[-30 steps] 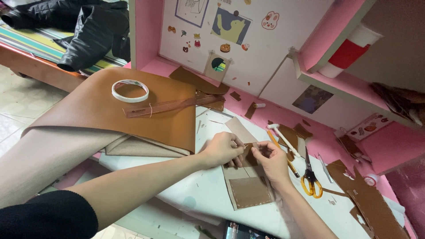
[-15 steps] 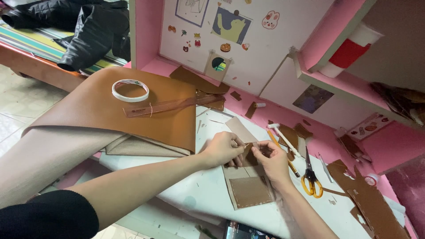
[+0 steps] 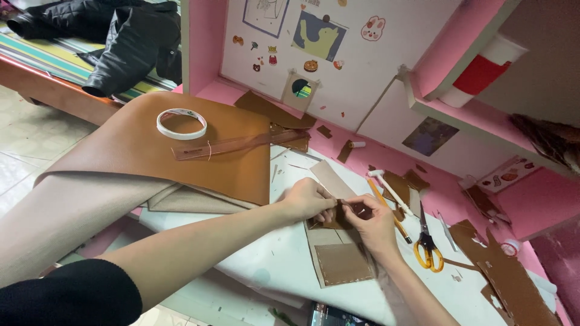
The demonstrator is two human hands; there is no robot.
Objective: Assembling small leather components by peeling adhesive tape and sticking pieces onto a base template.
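Still, both hands (image 3: 338,211) stay pinching the brown leather piece (image 3: 338,253).

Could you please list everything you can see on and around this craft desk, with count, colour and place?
leather sheet: one, brown, draped over desk's left edge
tape roll: one, white, on the sheet
ruler: one, clear, on the sheet
small leather piece: one, brown, stitched, under both hands
scissors: one, yellow handles, right of the hands
leather scraps: several, brown, right side
cup: one, red and white, on the pink shelf
jacket: one, black, top left
stickers: several, mixed colours, white back panel
left hand: pinching the piece
right hand: pinching the piece
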